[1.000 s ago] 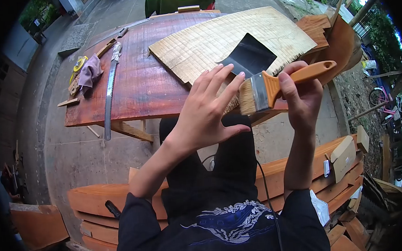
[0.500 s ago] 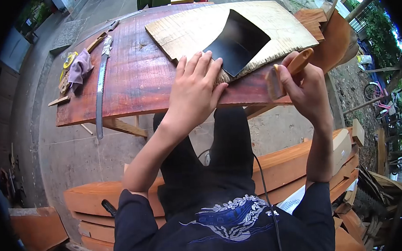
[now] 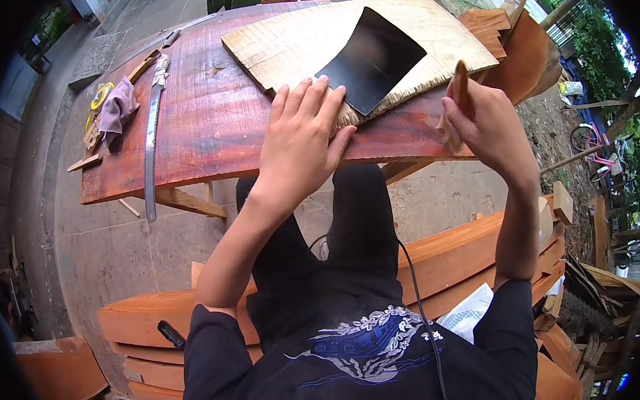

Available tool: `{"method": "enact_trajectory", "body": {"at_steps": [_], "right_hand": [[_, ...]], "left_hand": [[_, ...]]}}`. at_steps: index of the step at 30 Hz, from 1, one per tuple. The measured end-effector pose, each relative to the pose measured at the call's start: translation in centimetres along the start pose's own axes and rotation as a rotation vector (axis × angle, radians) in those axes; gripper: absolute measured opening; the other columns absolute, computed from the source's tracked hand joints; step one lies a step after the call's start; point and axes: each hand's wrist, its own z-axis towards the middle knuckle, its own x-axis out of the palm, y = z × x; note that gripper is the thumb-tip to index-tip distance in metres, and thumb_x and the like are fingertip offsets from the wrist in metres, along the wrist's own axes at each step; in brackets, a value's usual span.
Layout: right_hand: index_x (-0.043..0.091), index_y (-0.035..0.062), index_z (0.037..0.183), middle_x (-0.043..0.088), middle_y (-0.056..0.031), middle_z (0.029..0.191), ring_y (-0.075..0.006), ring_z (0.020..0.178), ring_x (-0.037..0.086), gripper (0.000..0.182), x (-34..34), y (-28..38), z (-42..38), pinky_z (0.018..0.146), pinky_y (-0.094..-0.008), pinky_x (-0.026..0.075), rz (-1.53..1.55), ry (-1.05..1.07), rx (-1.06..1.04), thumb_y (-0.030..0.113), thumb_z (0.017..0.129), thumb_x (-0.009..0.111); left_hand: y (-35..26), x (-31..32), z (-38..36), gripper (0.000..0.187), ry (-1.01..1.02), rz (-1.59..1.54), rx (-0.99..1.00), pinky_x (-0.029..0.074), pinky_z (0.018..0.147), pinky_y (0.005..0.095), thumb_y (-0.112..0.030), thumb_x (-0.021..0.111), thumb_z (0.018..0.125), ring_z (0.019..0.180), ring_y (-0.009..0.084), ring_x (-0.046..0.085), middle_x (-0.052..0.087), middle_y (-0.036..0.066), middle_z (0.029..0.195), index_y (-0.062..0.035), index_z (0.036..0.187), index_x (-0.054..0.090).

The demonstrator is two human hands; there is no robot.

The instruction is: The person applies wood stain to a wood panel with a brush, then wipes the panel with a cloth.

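Note:
My left hand [image 3: 298, 139] lies flat with fingers spread on the near edge of a pale wooden panel [image 3: 303, 40], which rests on a reddish board [image 3: 213, 126]. A black sheet [image 3: 370, 59] lies on the pale panel just right of my fingertips. My right hand [image 3: 488, 127] grips a paintbrush with an orange wooden handle [image 3: 460, 89], held edge-on at the right end of the reddish board. Its bristles point down by the board's near edge and are mostly hidden by my fingers.
A long saw blade [image 3: 151, 130], a purple cloth [image 3: 115, 108] and a yellow tape measure [image 3: 100, 96] lie on the board's left part. Stacked orange planks [image 3: 144, 321] sit near my body. More wood pieces [image 3: 500, 24] and a bicycle [image 3: 600, 161] stand at right.
My left hand came down from the air onto the pale panel's edge. My right hand turned the brush from side-on to edge-on and lowered it to the board's right end.

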Motion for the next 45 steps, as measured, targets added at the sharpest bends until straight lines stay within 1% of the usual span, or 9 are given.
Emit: {"method": "enact_trajectory", "body": {"at_steps": [11, 16, 19, 23, 27, 30, 33, 42, 45], "right_hand": [[0.068, -0.0045, 0.104, 0.072, -0.0204, 0.082, -0.0339, 0.073, 0.073, 0.028, -0.2, -4.7, 1.5, 0.073, -0.0436, 0.055, 0.302, 0.022, 0.077, 0.023, 0.102, 0.07], [0.067, -0.0035, 0.101, 0.068, -0.0064, 0.077, -0.0123, 0.073, 0.065, 0.025, -1.9, -4.9, 0.8, 0.066, -0.0358, 0.053, 0.412, 0.093, 0.088, 0.021, 0.106, 0.069], [0.066, -0.0016, 0.102, 0.066, -0.0033, 0.078, -0.0111, 0.074, 0.065, 0.025, -2.2, -5.5, 0.2, 0.064, -0.0335, 0.052, -0.41, 0.15, 0.09, 0.022, 0.107, 0.068], [0.069, -0.0005, 0.103, 0.068, -0.0084, 0.075, -0.0213, 0.07, 0.068, 0.018, -2.6, -6.0, 0.4, 0.067, -0.0355, 0.053, 0.363, 0.202, 0.167, 0.018, 0.101, 0.071], [0.068, -0.0008, 0.101, 0.067, -0.0032, 0.076, -0.0097, 0.069, 0.063, 0.02, -3.9, -4.7, -0.7, 0.063, -0.0313, 0.052, -0.182, 0.135, 0.12, 0.019, 0.104, 0.07], [0.07, -0.0015, 0.1, 0.07, -0.0069, 0.077, -0.0128, 0.07, 0.067, 0.019, -3.9, -3.5, -0.7, 0.065, -0.0339, 0.053, 0.385, 0.318, 0.193, 0.017, 0.103, 0.069], [0.07, -0.0018, 0.098, 0.072, -0.0088, 0.077, -0.0138, 0.072, 0.07, 0.019, -4.0, -3.7, -1.0, 0.067, -0.0356, 0.054, -0.294, 0.176, 0.209, 0.017, 0.103, 0.069], [0.073, -0.0002, 0.095, 0.074, -0.0098, 0.078, -0.0204, 0.07, 0.072, 0.023, -3.8, -5.0, -0.3, 0.069, -0.0365, 0.057, 0.449, 0.302, 0.146, 0.023, 0.098, 0.075], [0.073, -0.0009, 0.096, 0.074, -0.0131, 0.078, -0.0237, 0.072, 0.074, 0.026, -4.0, -4.8, 0.4, 0.069, -0.0387, 0.058, -0.391, 0.165, 0.334, 0.025, 0.096, 0.076]], "left_hand": [[0.1, 0.0, 0.0, 0.058, -0.005, 0.002, 0.006, 0.032, 0.126, 0.0538, -0.039, 0.07, 0.101, 0.144, 0.0381, 0.051, 0.059, 0.021, 0.15, -0.0058, 0.148, 0.059], [0.0, 0.0, -0.1, 0.058, 0.0, 0.014, 0.005, 0.032, 0.126, 0.0539, -0.039, 0.07, 0.101, 0.144, 0.0382, 0.052, 0.059, 0.021, 0.15, -0.0056, 0.148, 0.059], [0.0, 0.0, -0.2, 0.058, -0.001, 0.016, 0.004, 0.032, 0.126, 0.0539, -0.039, 0.069, 0.102, 0.144, 0.0383, 0.052, 0.059, 0.021, 0.15, -0.0057, 0.148, 0.058], [0.0, 0.0, 0.0, 0.059, -0.002, 0.018, 0.007, 0.033, 0.126, 0.0539, -0.039, 0.069, 0.102, 0.144, 0.0382, 0.051, 0.059, 0.021, 0.15, -0.0057, 0.149, 0.058], [0.0, 0.0, -0.2, 0.059, 0.0, 0.024, 0.005, 0.033, 0.126, 0.0538, -0.039, 0.07, 0.102, 0.144, 0.0381, 0.051, 0.059, 0.02, 0.15, -0.0058, 0.149, 0.058], [0.0, 0.0, -0.2, 0.059, -0.003, 0.023, 0.007, 0.033, 0.126, 0.0538, -0.038, 0.07, 0.102, 0.144, 0.038, 0.051, 0.059, 0.02, 0.15, -0.0057, 0.149, 0.058], [0.0, 0.0, -0.2, 0.058, -0.009, 0.006, 0.009, 0.033, 0.126, 0.0538, -0.038, 0.07, 0.101, 0.144, 0.0378, 0.051, 0.059, 0.02, 0.149, -0.0055, 0.148, 0.058], [0.0, 0.1, -0.2, 0.057, -0.01, 0.018, 0.015, 0.033, 0.126, 0.0533, -0.037, 0.07, 0.101, 0.144, 0.0374, 0.051, 0.059, 0.02, 0.15, -0.0055, 0.148, 0.059], [0.0, 0.1, -0.2, 0.058, -0.011, 0.009, 0.012, 0.032, 0.126, 0.0533, -0.038, 0.07, 0.102, 0.144, 0.0367, 0.051, 0.058, 0.02, 0.15, -0.0056, 0.148, 0.058]]}}
